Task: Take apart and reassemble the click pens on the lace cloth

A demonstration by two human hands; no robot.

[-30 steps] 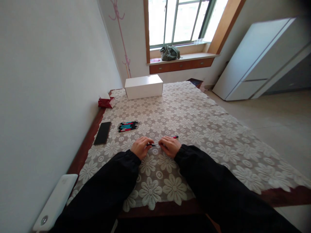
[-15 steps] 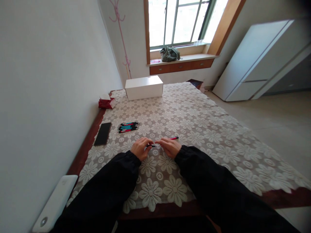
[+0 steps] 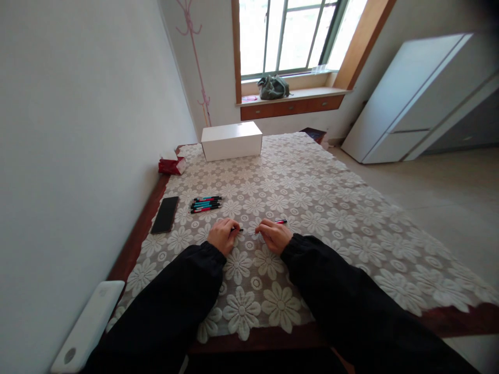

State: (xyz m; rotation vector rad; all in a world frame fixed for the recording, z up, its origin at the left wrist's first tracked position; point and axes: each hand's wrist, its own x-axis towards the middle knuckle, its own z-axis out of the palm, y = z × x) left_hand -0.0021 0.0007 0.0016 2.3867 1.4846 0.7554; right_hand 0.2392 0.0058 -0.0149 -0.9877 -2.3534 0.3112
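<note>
My left hand (image 3: 223, 235) is closed around a small black pen part whose tip (image 3: 238, 229) pokes out to the right. My right hand (image 3: 274, 235) grips a red pen (image 3: 281, 222) whose end sticks out past the fingers. The two hands rest on the lace flower tablecloth (image 3: 312, 208), a short gap apart. Something thin and pale lies between them, too small to make out. A bundle of several red and teal pens (image 3: 206, 203) lies farther back to the left.
A black phone (image 3: 165, 213) lies by the table's left edge. A white box (image 3: 231, 139) and a red tissue pack (image 3: 170, 165) stand at the far end. A white device (image 3: 88, 324) sits near left. The wall runs along the left; a white cabinet (image 3: 413, 98) stands at the right.
The hands were joined at the pen; now they have drawn slightly apart, the left hand taking the black piece leftward.
</note>
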